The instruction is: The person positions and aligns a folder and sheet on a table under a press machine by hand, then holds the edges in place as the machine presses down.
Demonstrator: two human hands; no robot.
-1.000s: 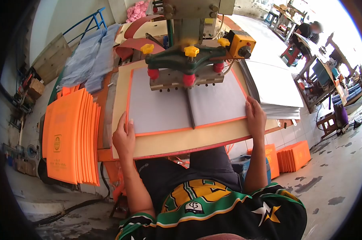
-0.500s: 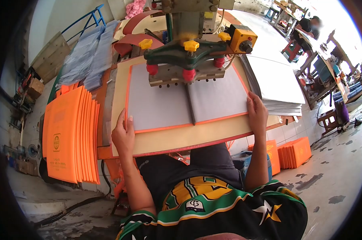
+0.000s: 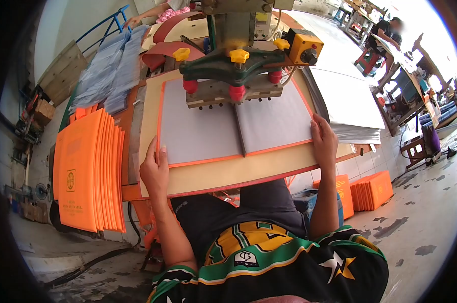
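An open folder cover (image 3: 198, 126) lies flat beneath a press, its inside grey, its border orange and a dark strip along the middle. My left hand (image 3: 155, 170) grips its lower left edge, thumb and forefinger at the border. At the right edge, my right hand (image 3: 324, 140) pinches the cover with the thumb on top; the fingers below are partly hidden. The cover rests on a cream board (image 3: 223, 177). Just over its far part hangs the press head (image 3: 233, 96), a metal plate on red mounts with yellow knobs.
Orange folders (image 3: 89, 171) stand stacked at left, and more orange folders (image 3: 372, 192) sit on the floor at right. Clear plastic sheets (image 3: 107, 70) lie back left, near another person's arm (image 3: 150, 14). White sheets (image 3: 347, 103) are piled right, below a yellow control box (image 3: 305, 48).
Another person's arm has come into view at the back left, over the plastic sheets. The seated person far right has shifted posture. My hands and the cover have hardly moved.
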